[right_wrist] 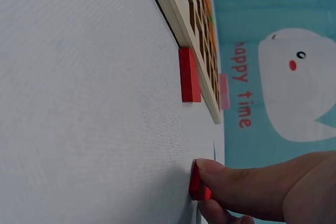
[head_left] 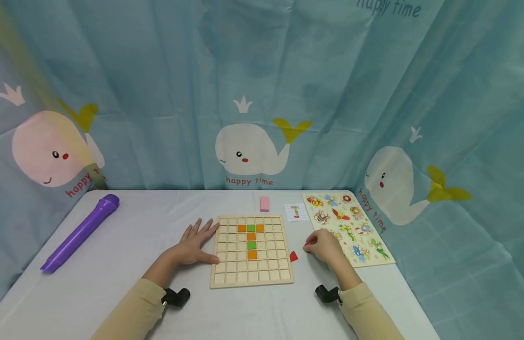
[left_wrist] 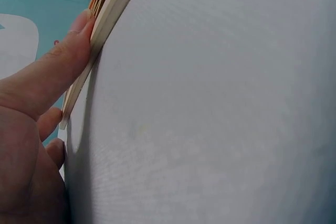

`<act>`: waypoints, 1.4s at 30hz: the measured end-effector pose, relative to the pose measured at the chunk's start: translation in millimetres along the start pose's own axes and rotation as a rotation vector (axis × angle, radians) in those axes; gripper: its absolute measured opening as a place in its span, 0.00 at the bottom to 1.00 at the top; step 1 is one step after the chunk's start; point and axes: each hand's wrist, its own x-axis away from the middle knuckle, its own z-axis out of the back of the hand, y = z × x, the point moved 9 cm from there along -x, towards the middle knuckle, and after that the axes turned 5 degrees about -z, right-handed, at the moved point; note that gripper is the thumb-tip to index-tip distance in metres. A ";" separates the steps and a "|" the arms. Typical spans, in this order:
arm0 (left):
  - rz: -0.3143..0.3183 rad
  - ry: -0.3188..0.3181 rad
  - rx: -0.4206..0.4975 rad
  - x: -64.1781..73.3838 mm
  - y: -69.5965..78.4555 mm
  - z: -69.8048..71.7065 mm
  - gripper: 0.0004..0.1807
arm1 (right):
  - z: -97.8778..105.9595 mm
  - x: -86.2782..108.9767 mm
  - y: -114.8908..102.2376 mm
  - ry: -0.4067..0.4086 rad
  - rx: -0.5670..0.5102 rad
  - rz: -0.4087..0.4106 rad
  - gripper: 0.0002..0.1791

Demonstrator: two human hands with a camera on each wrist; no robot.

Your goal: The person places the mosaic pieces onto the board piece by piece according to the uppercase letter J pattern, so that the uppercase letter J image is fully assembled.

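A wooden grid board (head_left: 230,278) lies in the middle of the white table, with several orange and green square tiles forming a T shape in its cells. My left hand (head_left: 193,246) is spread along the board's left side, thumb and fingertips touching its edge. Between thumb and fingers, my right hand (head_left: 325,246) pinches a small red block (right_wrist: 196,182) at the table surface, right of the board. Another red block (head_left: 293,256), with a triangular-looking top, lies beside the board's right edge.
A small pattern card (head_left: 296,212) and a pink block (head_left: 264,204) lie behind the board. To the right is an insect picture puzzle board (head_left: 368,260), partly behind my right hand. A purple tube-like object (head_left: 81,233) lies at far left. A whale-print curtain (head_left: 173,141) borders the table.
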 end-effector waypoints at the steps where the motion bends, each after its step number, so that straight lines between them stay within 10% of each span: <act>1: 0.000 -0.001 -0.001 -0.1 0.0 -0.2 0.65 | -0.5 -0.1 0.3 -0.004 -0.001 -0.005 0.08; 26: 0.003 0.000 -0.013 -0.6 0.0 -0.4 0.66 | -36.7 20.0 -73.1 -0.200 -0.397 0.215 0.07; 42: -0.009 0.000 -0.011 -1.5 0.3 0.1 0.66 | -86.6 41.1 -111.2 -0.297 -0.306 0.277 0.07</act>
